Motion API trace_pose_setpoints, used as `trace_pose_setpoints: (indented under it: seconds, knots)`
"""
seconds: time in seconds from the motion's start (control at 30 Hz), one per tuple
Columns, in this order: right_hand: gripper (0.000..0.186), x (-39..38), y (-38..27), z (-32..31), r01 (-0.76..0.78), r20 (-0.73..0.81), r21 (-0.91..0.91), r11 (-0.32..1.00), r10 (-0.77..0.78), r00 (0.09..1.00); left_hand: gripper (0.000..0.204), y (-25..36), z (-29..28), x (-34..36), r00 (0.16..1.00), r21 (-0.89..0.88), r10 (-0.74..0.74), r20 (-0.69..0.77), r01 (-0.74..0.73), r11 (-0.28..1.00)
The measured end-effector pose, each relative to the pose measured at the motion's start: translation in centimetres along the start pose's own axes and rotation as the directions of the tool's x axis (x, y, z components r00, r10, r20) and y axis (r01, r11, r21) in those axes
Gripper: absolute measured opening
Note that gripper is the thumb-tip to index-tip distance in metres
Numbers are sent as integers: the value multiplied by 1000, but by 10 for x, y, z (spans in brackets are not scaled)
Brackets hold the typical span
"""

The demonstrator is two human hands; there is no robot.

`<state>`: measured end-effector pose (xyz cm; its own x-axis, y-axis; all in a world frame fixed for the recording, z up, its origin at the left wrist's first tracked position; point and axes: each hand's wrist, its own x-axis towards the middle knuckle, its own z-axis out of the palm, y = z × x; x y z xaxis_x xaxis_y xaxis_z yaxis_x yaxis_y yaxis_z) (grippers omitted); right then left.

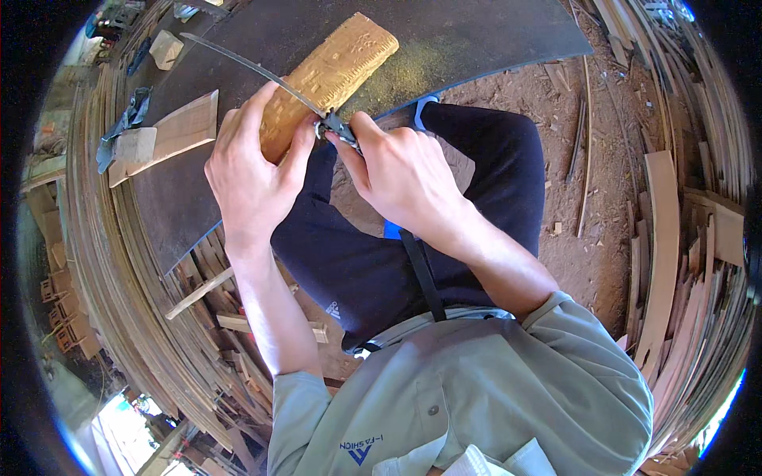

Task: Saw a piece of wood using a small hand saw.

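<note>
A thick yellowish-brown wooden block (pixel 353 51) lies slanted on a dark board (pixel 500 32), its surface rough and notched. My left hand (pixel 254 174) is closed round the near end of the block, thumb on one side and fingers on the other. In my right hand (pixel 409 166) is the dark handle of a hand saw (pixel 246 65), which I grip at the block's right edge. Its thin, slightly curved blade crosses the top of the block and reaches far left past my left fingers. Whether the teeth are cutting into the wood cannot be made out.
Yellow sawdust (pixel 421 67) is scattered beside the block. At the board's left lie a flat wood offcut (pixel 186 131), a small wooden chunk (pixel 166 50) and a blue cloth (pixel 125 127). Stacked wood strips (pixel 103 230) line the left side, with more planks (pixel 660 238) at right.
</note>
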<state>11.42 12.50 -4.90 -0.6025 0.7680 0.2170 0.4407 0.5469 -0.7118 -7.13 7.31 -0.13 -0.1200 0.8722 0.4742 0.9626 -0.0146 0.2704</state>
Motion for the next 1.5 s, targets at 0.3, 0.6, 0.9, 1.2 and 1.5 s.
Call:
trace_pose_setpoints:
  seconds: [0.3, 0.6, 0.9, 1.2, 1.5]
  knots:
    - [35, -2, 0, -3, -13, 7, -17, 1000, 13, 1000, 51, 0, 2, 1, 999, 2, -49, 1, 49, 999]
    - [34, -1, 0, 0, -23, -7, -32, 999, 23, 1000, 49, 1, -1, 0, 996, -7, -80, 37, 80, 997]
    - [32, -3, -2, 2, -90, 31, -9, 996, 90, 995, 50, -2, 1, -2, 993, -14, -106, 41, 107, 994]
    - [27, -79, 32, 0, -248, 141, -1, 969, 246, 959, 57, -2, 0, 8, 996, 40, -68, 55, 66, 997]
    - [17, -137, 54, -57, -303, 103, 98, 948, 293, 951, 54, 3, -5, -1, 995, 25, -84, 48, 83, 996]
